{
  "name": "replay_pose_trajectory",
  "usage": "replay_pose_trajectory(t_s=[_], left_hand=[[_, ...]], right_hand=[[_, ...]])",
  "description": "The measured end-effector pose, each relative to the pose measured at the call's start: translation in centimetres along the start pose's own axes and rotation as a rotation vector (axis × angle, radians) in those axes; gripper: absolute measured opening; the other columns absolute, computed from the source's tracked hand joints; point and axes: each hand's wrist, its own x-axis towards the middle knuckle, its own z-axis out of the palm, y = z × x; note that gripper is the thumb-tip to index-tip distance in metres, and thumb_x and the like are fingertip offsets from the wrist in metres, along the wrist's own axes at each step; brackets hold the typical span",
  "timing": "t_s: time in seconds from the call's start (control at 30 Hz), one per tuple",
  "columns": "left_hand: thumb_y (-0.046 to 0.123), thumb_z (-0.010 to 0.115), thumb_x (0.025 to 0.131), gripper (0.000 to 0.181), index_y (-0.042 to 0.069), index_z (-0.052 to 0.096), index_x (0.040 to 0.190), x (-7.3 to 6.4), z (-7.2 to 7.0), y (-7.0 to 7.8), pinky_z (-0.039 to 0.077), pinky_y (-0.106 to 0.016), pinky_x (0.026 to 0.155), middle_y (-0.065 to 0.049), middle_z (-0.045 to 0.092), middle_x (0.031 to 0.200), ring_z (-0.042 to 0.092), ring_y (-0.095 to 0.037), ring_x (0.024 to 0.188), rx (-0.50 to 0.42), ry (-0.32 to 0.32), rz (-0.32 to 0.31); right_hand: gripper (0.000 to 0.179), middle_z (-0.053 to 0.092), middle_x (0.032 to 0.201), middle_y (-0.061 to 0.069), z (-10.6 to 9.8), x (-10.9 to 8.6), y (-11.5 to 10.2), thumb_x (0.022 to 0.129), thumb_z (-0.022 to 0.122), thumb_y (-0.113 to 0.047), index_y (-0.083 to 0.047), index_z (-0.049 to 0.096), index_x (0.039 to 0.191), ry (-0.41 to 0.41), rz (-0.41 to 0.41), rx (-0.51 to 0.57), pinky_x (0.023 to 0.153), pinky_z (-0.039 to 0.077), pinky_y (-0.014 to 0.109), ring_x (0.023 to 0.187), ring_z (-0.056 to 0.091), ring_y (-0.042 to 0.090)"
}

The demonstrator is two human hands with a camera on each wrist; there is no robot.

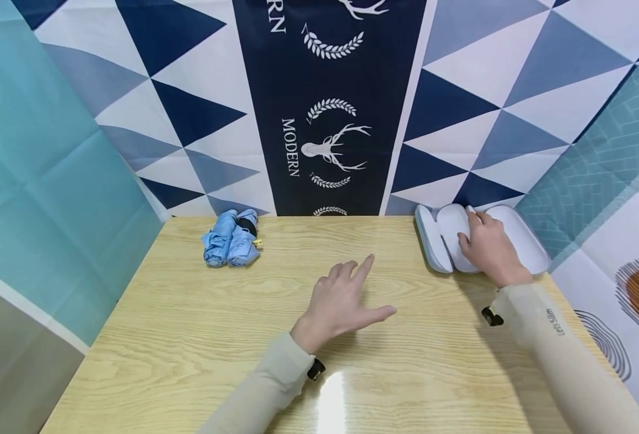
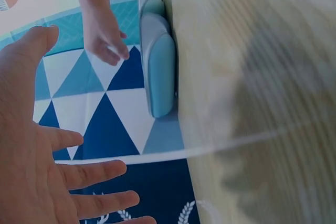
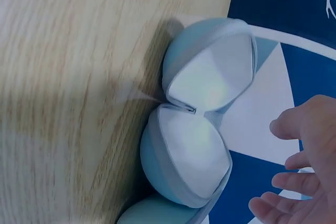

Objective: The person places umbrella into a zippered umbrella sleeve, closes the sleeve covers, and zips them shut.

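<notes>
At the back right of the table lies an unfolded light-blue case (image 1: 520, 232) with a pale lining and several rounded sections. The right wrist view shows two of its gaping shells (image 3: 202, 156), zip tracks along their rims, and part of another below. Over the middle of the case hovers my right hand (image 1: 492, 246), fingers loosely bent, with nothing seen in its grasp; in the right wrist view its fingers are apart from the shells. My left hand (image 1: 341, 301) hangs above the middle of the table, fingers spread and thumb out, holding nothing.
Two rolled light-blue cloth bundles (image 1: 229, 238) lie side by side at the back left, one with a black band and a yellow tag. A patterned cloth wall (image 1: 330, 108) borders the wooden table (image 1: 189, 337) behind, with more hangings at both sides.
</notes>
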Motion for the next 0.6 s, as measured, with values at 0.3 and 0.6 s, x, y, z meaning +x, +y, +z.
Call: replay_pose_trajectory(t_s=[0.3, 0.6], left_hand=[[0.092, 0.04, 0.083, 0.103, 0.03, 0.026, 0.164, 0.1, 1.2, 1.5, 0.058, -0.049, 0.084, -0.009, 0.058, 0.147, 0.059, -0.03, 0.131, 0.001, -0.003, 0.04], [0.093, 0.037, 0.083, 0.103, 0.031, 0.023, 0.165, -0.1, 1.8, 1.8, 0.057, -0.048, 0.084, -0.009, 0.057, 0.148, 0.059, -0.031, 0.13, 0.009, -0.033, 0.025]], right_hand=[[0.052, 0.048, 0.129, 0.048, -0.1, 0.0, 1.1, 0.098, 0.056, -0.013, 0.022, 0.047, 0.134, -0.048, 0.067, -0.02, 0.085, 0.045, 0.074, 0.104, 0.05, 0.068], [0.041, 0.056, 0.104, 0.045, 0.6, 0.2, 1.5, 0.095, 0.058, -0.014, 0.024, 0.055, 0.111, -0.017, 0.058, -0.039, 0.068, 0.049, 0.07, 0.079, 0.057, 0.062]])
